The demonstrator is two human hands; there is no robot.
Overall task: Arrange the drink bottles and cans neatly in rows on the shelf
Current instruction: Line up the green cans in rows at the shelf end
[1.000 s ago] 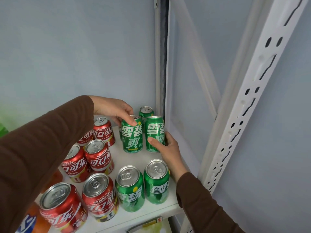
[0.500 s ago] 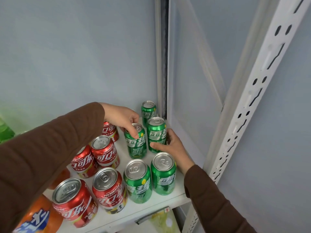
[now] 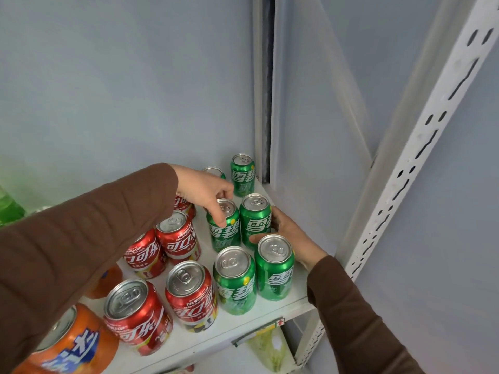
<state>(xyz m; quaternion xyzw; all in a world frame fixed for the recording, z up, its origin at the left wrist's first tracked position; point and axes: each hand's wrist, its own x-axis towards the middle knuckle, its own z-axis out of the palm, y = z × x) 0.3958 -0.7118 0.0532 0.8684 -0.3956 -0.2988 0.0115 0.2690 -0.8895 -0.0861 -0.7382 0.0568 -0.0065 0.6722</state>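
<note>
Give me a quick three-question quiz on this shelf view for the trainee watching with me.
1. True or false: every green can on the shelf stands upright.
2. Which hand touches the middle-row can nearest the side wall? A) left hand B) right hand C) neither
3. Fill in: the front row, left to right, runs an orange can, two red cans, then two ____ cans.

Key
1. True: all green cans in view show their tops up.
2. B: the right hand cups the right middle green can; the left hand's fingers rest on its neighbour.
3. green
</note>
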